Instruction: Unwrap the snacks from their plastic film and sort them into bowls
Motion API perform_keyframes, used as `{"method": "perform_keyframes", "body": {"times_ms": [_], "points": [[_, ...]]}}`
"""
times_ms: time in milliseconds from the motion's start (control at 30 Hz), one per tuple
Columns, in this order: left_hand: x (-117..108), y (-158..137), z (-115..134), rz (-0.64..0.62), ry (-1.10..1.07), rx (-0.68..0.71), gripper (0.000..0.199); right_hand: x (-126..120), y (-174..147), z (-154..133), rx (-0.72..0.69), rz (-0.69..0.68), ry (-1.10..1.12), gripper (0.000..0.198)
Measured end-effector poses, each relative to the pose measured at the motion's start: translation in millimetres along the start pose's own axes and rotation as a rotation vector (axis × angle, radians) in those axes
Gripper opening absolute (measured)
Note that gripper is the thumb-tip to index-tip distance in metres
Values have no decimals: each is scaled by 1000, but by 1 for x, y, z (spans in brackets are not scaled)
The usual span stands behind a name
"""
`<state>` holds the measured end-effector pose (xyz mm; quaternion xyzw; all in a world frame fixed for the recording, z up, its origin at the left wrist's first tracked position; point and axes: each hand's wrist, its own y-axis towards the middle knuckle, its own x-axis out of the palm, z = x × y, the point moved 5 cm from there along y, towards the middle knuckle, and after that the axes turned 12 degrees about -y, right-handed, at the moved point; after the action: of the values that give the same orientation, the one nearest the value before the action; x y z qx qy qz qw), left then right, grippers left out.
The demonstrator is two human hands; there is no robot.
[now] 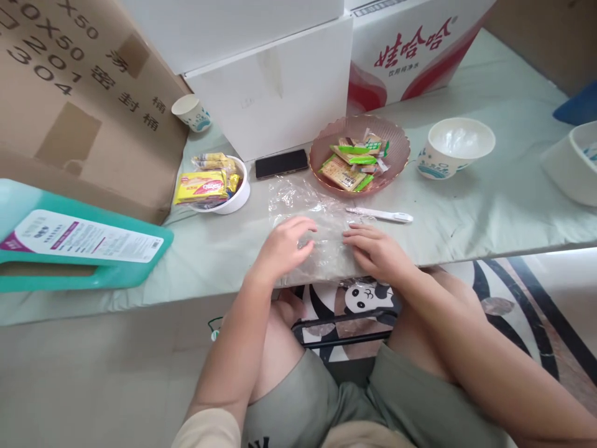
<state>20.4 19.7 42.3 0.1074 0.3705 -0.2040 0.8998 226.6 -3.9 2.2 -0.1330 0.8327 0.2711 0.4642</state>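
Observation:
A clear, crinkled plastic bag (324,249) lies flat near the front edge of the cloth-covered table. On its left side rests my left hand (284,246), fingers curved and thumb apart, with nothing gripped. My right hand (377,250) touches the bag's right side with fingers stretched out. Just beyond my right fingers is a slim white tool, which looks like a utility knife (387,215). Behind the bag stands a pinkish ribbed plate (321,127) with several wrapped snacks (347,172) on it.
A white bowl (240,196) of packaged snacks and a black phone (281,163) sit behind my left hand. Paper cups (441,163) stand right and back left. A green jug (140,274) lies at left. Cartons (275,87) line the back.

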Motion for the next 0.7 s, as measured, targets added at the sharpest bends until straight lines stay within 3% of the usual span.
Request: {"method": "perform_keyframes", "body": {"times_ms": [100,233,400,533,600,633,700], "points": [[15,-2,-15,-226,57,-150,57,3,2,1,52,-24,-69,33],[12,-10,-26,-367,97,-308,77,-4,8,8,206,12,-122,37],[9,-24,-20,-475,112,-337,69,-11,14,13,337,48,-199,42],[8,-28,-20,-413,86,-293,61,-36,5,6,389,290,-275,39],[8,-28,-22,-390,71,-280,60,-51,-8,-6,328,369,-269,38],[8,-28,-23,-381,64,-279,60,-55,-15,-14,240,341,-247,38],[7,-28,-26,-366,56,-284,57,-52,-31,-31,-48,135,-188,41]]}}
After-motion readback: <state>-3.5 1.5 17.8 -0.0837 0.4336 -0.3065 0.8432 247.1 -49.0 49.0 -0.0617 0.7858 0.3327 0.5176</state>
